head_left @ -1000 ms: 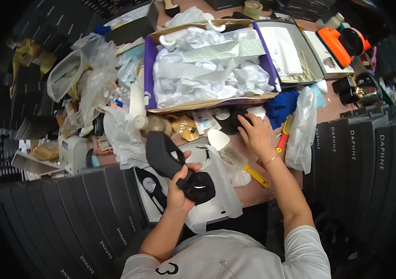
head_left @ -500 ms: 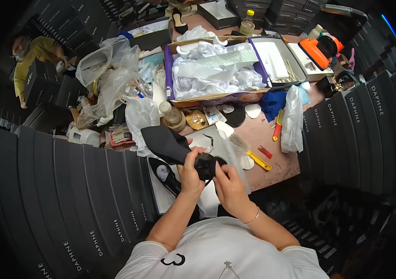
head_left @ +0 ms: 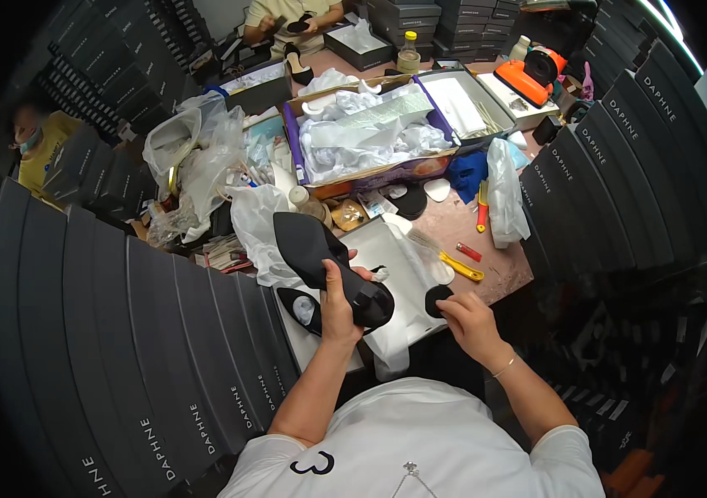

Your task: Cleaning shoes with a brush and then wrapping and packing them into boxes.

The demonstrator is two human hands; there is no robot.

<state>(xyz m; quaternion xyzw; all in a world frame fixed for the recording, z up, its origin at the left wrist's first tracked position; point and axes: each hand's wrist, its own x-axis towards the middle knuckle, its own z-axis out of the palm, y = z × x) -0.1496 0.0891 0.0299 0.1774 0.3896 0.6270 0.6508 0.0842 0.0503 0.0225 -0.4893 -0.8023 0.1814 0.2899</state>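
My left hand point(head_left: 338, 305) is closed around a black pointed high-heeled shoe point(head_left: 307, 249), held tilted with its toe up and away to the left. My right hand point(head_left: 471, 322) pinches a round black pad point(head_left: 436, 301), apart from the shoe and to its right. Beneath my left hand, a second black shoe point(head_left: 289, 300) with pale stuffing inside lies in an open shoebox point(head_left: 399, 249) lined with white paper. The held shoe hides part of it.
A yellow-handled brush point(head_left: 463, 267), a red lighter point(head_left: 469, 251) and a red-and-yellow cutter point(head_left: 482, 207) lie to the right. Farther back stands a purple carton point(head_left: 294, 153) of crumpled paper. Stacked shoeboxes point(head_left: 179, 332) wall both sides. Two other people work beyond, one holding a black shoe.
My right hand has moved off the shoe's heel end to the right, with the round black pad in its fingers. My left hand still grips the shoe. The whole view has shifted.
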